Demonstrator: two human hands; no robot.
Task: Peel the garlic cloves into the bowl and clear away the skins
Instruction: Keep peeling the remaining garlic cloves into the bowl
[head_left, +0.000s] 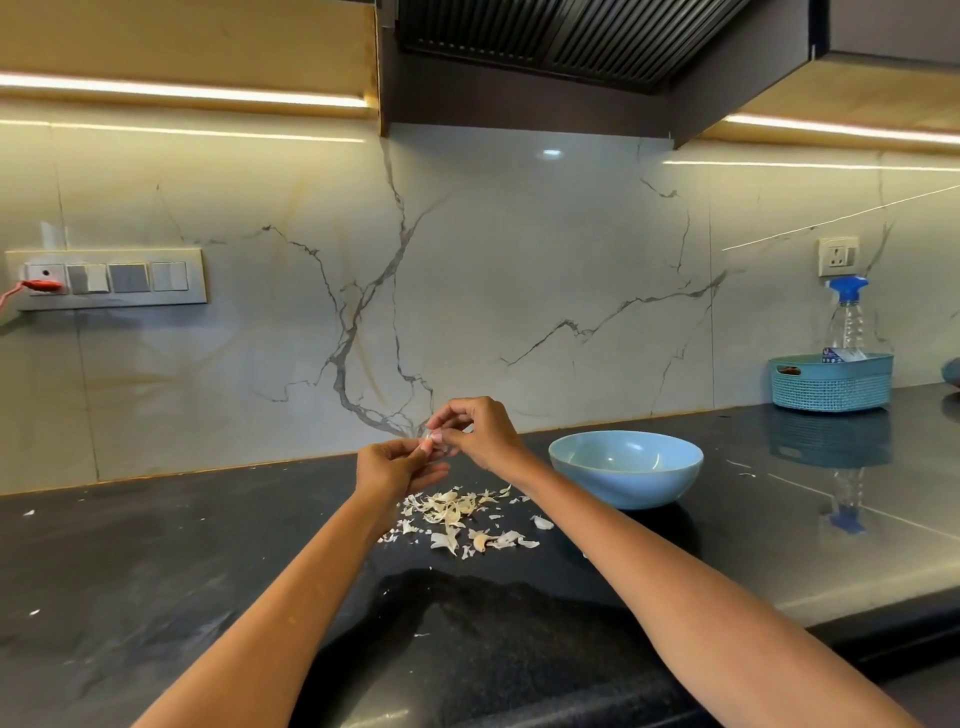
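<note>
Both hands pinching one clove (429, 441) above counter (156, 571): left hand (389, 467) gripping, right hand (480, 434) pulling skin. Skins (457, 514) lying near; bowl (626, 467) sitting right.

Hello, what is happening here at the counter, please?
A person is peeling a garlic clove, pinching it between the left hand and the right hand above the dark counter. Loose garlic skins lie in a pile below the hands. The blue bowl stands to the right; its contents are not visible.

pale garlic clove (429, 441) held above scattered papery skins (457, 514), left of light-blue bowl (625, 467).
</note>
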